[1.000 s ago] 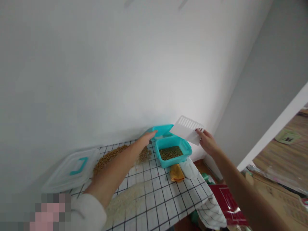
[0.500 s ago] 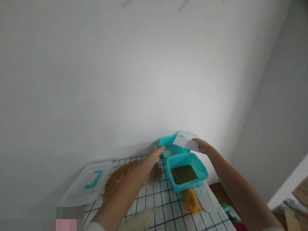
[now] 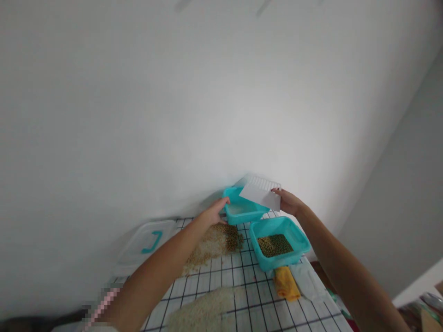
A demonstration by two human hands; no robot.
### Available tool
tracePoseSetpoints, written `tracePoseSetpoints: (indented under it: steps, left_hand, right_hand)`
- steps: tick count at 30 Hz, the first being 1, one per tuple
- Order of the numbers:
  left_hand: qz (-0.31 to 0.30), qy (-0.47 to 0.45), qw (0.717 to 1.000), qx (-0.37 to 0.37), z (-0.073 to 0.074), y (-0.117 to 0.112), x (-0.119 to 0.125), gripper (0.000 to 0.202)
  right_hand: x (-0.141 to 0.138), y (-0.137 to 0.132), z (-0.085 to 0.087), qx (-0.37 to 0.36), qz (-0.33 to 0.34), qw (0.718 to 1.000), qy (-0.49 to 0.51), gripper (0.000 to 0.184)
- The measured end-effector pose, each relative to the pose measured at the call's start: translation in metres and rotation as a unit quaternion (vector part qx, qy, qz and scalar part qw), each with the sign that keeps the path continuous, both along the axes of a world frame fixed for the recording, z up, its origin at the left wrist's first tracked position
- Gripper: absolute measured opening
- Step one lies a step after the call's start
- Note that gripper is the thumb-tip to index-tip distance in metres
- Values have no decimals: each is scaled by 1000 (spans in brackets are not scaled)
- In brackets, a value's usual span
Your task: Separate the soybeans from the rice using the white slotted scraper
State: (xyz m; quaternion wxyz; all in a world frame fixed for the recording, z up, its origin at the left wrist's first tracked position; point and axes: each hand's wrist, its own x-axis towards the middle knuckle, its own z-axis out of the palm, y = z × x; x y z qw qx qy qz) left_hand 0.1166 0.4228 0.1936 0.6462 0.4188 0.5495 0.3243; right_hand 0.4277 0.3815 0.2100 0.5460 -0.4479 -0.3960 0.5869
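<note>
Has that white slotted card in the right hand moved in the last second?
Yes. The white slotted card in the right hand has shifted left relative to the green-bean tray, and now sits over the far teal tray.

Both arms stretch forward, left hand (image 3: 214, 213) curled, right hand (image 3: 289, 203) pinching.

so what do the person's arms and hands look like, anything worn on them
Both forearms are bare, with no gloves, watch or bracelet in view. The left hand and right hand are bare too; rings are too small to tell. A sliver of pale sleeve seems to show high on the left arm.
</note>
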Motion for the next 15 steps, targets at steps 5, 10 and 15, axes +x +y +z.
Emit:
tracePoseSetpoints:
  steps: [5,10,15]
  left_hand:
    - [-13,-75,997,-18,-1,-17,-28,32]
    - [-22,-154,988,-20,6,-38,-48,28]
    - [-43,-211,977,1,18,-69,-75,36]
  right_hand:
    - [-27,-10,0,18,-13,1000,4,11]
    - [-53,-24,8,42,6,999,3,12]
    - [-81,-51,15,64,56,996,-24,26]
